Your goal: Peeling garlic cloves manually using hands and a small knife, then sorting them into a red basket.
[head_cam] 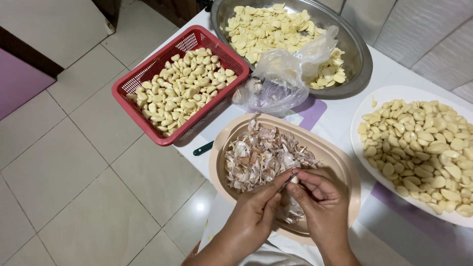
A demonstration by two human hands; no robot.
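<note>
**Peeling a clove over the skin bowl**

Both hands, left hand (pixel 256 207) and right hand (pixel 322 204), pinch closed on one small pale garlic clove (pixel 294 180) above the beige oval plastic bowl (pixel 345 167) of papery skins. Peeling looks underway; stripping the remaining skin seemingly needs a careful fingertip pull.

Two hands (pixel 256 212), one red basket (pixel 148 74), one steel bowl (pixel 362 54).

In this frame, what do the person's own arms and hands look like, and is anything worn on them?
Both hands, the left hand and right hand, are bare: no gloves, and no rings, watch or bracelet that I can see. The forearms are uncovered too, with no sleeves in view. Fingernails look short and unpainted.
</note>
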